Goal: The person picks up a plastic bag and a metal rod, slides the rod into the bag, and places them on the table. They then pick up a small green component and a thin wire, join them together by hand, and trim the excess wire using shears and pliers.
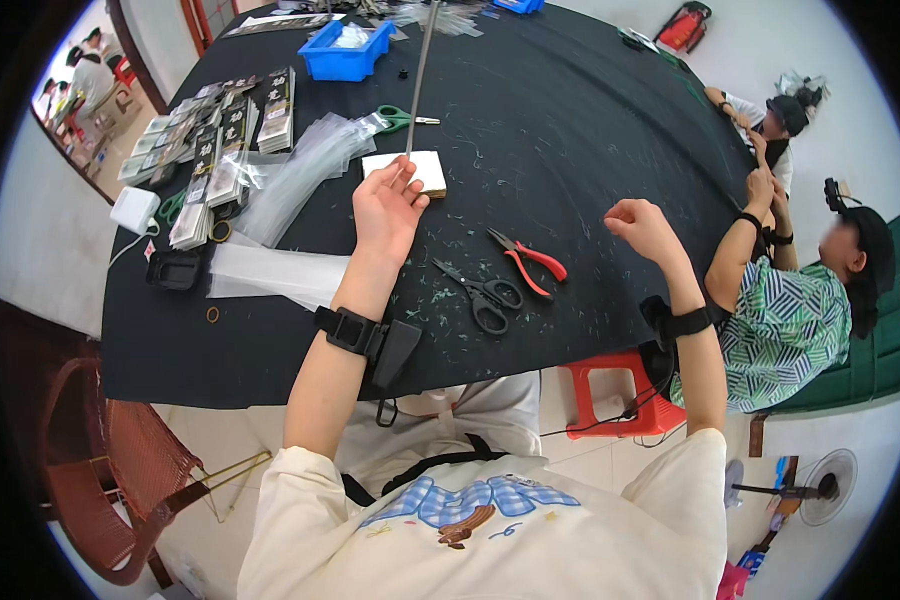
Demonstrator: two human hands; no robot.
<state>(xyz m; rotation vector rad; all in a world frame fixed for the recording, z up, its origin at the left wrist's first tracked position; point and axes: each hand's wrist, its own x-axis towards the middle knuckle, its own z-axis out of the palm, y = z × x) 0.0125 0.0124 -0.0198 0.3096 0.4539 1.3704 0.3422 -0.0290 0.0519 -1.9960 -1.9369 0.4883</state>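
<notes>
My left hand [390, 208] is raised over the black-covered table, its fingertips pinched at the lower end of a long thin grey rod [422, 80]. The rod stands nearly upright, leaning slightly right at its top. Just behind these fingers lies a small white block-like pad [428, 172] with a brown edge. My right hand [646, 230] hovers near the table's right side, fingers curled together; anything inside them is hidden. Between the hands lie black-handled scissors [480, 295] and red-handled pliers [528, 262], neither touched.
Clear plastic sleeves [295, 180] and stacked printed packets [205, 170] cover the left side. Green-handled scissors [395, 118] and a blue bin [345, 52] sit farther back. Green scraps dot the black cloth [550, 130]. Two people sit at the right; a red stool [620, 395] stands below the edge.
</notes>
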